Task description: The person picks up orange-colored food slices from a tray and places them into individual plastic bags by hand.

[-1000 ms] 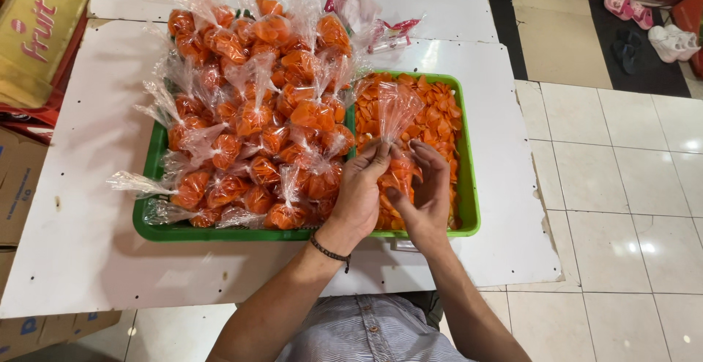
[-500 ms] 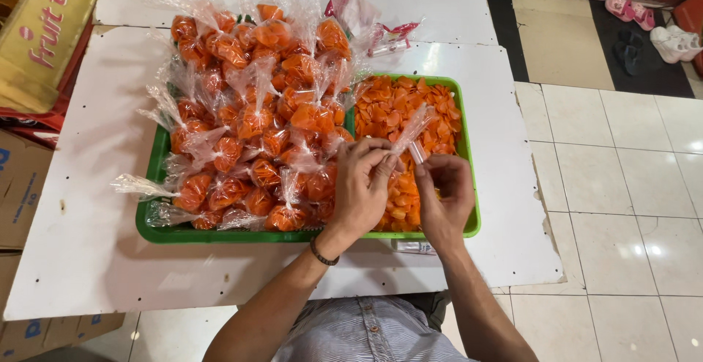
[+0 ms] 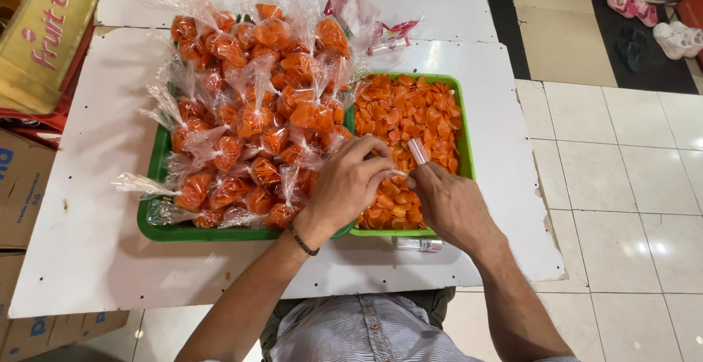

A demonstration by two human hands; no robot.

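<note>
Both hands met over the front of the green tray (image 3: 463,158) that held loose orange snack pieces (image 3: 401,110). The left hand (image 3: 350,180) curled over the pieces, fingertips drawn together on the edge of a small clear plastic bag (image 3: 417,150). The right hand (image 3: 448,202) pinched the same bag from the other side, so its thin neck stood up between them, just above the tray's pieces. The bag looked light, limp and slippery, best held by its open rim; the pieces seemed brittle and likely to crack under a squeeze. Left of this tray, a heap of filled, tied bags (image 3: 249,113) hid a second tray. A small lighter-like tube (image 3: 419,244) lay on the white table (image 3: 73,259) just in front of the tray.
</note>
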